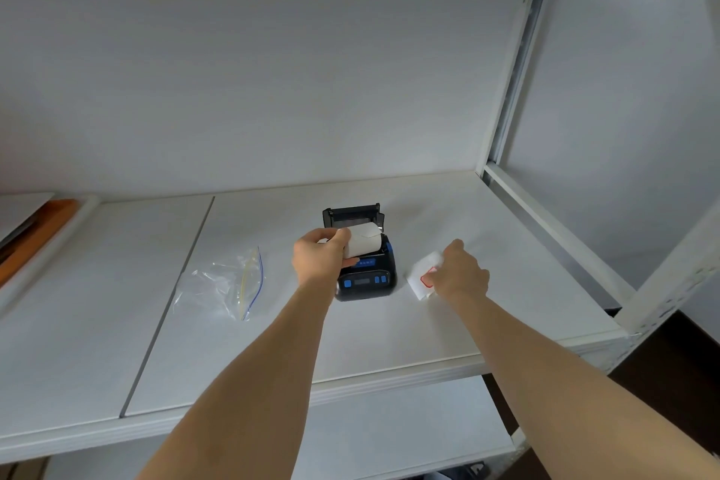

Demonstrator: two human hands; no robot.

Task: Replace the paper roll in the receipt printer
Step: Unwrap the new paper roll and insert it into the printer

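On the white shelf [389,343] in front of me, both my bare forearms reach forward from the near edge. My right hand [461,272] sits to the right of the printer [366,277], knuckles up, fingers curled down onto a crumpled white paper [422,275] with a red mark on it; the scrap lies on the shelf just beside the printer, and I pinch it between fingers and thumb. My left hand [319,259] is over the printer's left side, fingers and thumb wrapped round a white roll [364,242], which I hold just above the open bay, its free end curling up at the top. I cannot tell whether the roll touches the printer's body.

The printer is small and black, with blue buttons and a small screen on its near face. Its lid [352,212] stands open and upright at the far side, behind the roll.

Well to the left of the printer a clear zip bag [228,284] lies flat and crinkled on the shelf, its blue and yellow seal strip running along its right edge. Farther left, at the frame's edge, something orange [37,234] rests in a white tray. Behind everything rises the shelf's white back panel [253,82], and a metal upright [522,62] stands at the far right corner.
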